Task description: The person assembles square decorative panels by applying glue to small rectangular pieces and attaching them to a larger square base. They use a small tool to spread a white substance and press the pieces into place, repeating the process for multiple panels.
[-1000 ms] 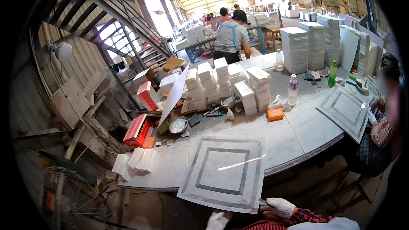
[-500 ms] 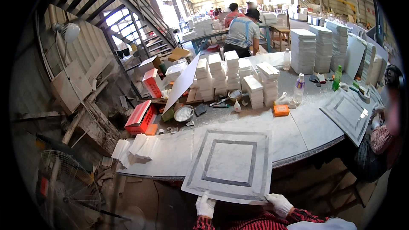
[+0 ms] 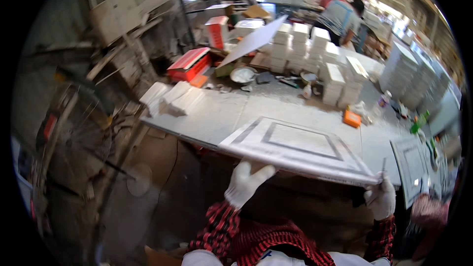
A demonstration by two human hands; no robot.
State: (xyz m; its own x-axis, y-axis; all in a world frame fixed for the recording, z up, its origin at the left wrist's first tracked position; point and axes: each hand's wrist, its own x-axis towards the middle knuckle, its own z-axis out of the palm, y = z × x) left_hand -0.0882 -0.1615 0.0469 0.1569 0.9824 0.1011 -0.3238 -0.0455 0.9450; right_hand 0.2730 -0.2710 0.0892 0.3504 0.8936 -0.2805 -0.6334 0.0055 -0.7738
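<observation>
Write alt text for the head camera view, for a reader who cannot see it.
Two white-gloved hands, left hand and right hand, grip the near edge of a square white panel with a grey frame pattern, tilted over a dusty worktable. Stacks of white blocks stand behind, with another person working beyond.

Both gloved hands, left hand (image 3: 245,183) and right hand (image 3: 381,198), hold a square framed panel (image 3: 295,148) over the dusty worktable (image 3: 217,116)

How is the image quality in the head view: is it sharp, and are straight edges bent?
Head view: slightly motion-blurred overall; the white square panel held by the gloved left hand and right hand looks soft; table edges curve toward the black rim; the background windows are overexposed.
</observation>
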